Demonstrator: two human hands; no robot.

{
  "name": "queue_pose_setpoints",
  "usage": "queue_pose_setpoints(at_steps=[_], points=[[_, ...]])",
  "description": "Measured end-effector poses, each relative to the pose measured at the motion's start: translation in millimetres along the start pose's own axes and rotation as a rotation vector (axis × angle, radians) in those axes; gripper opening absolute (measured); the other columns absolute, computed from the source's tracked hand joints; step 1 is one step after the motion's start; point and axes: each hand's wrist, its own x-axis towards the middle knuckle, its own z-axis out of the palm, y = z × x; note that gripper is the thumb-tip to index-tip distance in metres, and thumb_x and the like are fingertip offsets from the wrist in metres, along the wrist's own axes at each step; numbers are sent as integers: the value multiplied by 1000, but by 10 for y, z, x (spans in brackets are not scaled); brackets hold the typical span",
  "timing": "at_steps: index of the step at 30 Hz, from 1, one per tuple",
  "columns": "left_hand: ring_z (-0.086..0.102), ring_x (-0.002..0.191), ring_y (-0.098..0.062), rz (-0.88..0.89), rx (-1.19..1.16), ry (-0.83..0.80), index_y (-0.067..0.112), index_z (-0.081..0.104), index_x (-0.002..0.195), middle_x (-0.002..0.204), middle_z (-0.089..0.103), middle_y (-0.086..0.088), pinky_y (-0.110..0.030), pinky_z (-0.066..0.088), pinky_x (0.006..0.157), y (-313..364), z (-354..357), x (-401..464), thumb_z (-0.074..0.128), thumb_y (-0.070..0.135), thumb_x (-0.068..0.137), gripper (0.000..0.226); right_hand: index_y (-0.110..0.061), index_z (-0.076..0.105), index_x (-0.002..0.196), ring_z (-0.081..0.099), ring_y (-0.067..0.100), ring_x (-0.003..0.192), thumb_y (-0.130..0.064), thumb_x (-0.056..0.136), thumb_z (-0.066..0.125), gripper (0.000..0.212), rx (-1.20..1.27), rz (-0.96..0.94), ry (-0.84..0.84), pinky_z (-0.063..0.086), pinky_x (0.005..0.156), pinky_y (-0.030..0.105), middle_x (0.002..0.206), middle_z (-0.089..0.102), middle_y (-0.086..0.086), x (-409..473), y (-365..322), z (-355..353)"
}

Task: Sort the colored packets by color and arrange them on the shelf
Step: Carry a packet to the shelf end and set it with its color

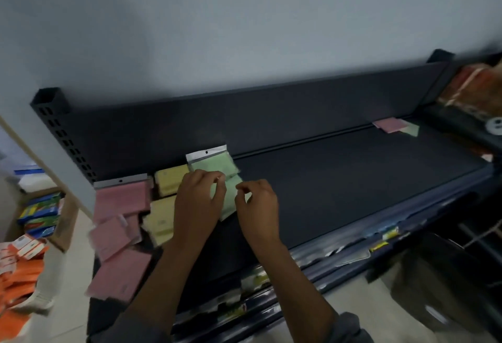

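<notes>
I see the pale wall (244,17) filling the top of my view, and below it the dark shelf (353,179) with its upright back panel (244,114) running from the slotted post (54,114) at the left to the far right end. On the shelf's left end the pink packets (119,223) lie in a loose spread from the back panel to the front edge, some overlapping and one hanging past the front lip. Just right of them sit the yellow packets (165,201), one near the back and one in front of it. Next come the green packets (217,163), the rear one leaning with its white header strip against the back panel, another lying in front of it and partly under my hands. Far off at the right end of the shelf a small pink and green pair (396,126) lies by the back panel, well apart from the rest.

My left hand (198,204) rests over the front green packet with its fingers curled and the fingertips (220,179) pinched at the packet's upper edge; its grip looks closed on that packet. My right hand (258,207) hovers just beside it, thumb and forefinger nearly meeting above the packet's right edge; blur keeps me from telling whether that grip has hold of anything
</notes>
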Motion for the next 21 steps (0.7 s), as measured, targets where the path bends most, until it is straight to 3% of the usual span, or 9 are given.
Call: queue_pose_setpoints(at_steps=[6, 13, 21], points=[[54, 95, -20, 81, -39, -54, 18, 65, 119, 101, 63, 2, -36, 47, 81, 605, 540, 134, 55, 27, 100, 24, -17, 75, 105, 55, 1, 78, -13, 96, 61, 17, -3, 42, 76, 39, 71, 0, 105, 59, -3, 232, 460, -572], [54, 98, -19, 192, -26, -179, 19, 65, 122, 101, 62, 2, -41, 52, 80, 1406, 1274, 244, 66, 25, 95, 28, -17, 71, 113, 60, 4, 87, -13, 96, 61, 20, 12, 136, 162, 40, 76, 3, 110, 61, -1, 473, 1111, -1371], [50, 98, -13, 266, -40, -257, 21, 63, 124, 104, 60, 4, -37, 52, 77, 2302, 1983, 287, 70, 26, 92, 33, -15, 66, 122, 56, -1, 87, -12, 95, 62, 28, 45, 196, 227, 37, 72, -3, 116, 62, -2, 699, 1701, -2196]])
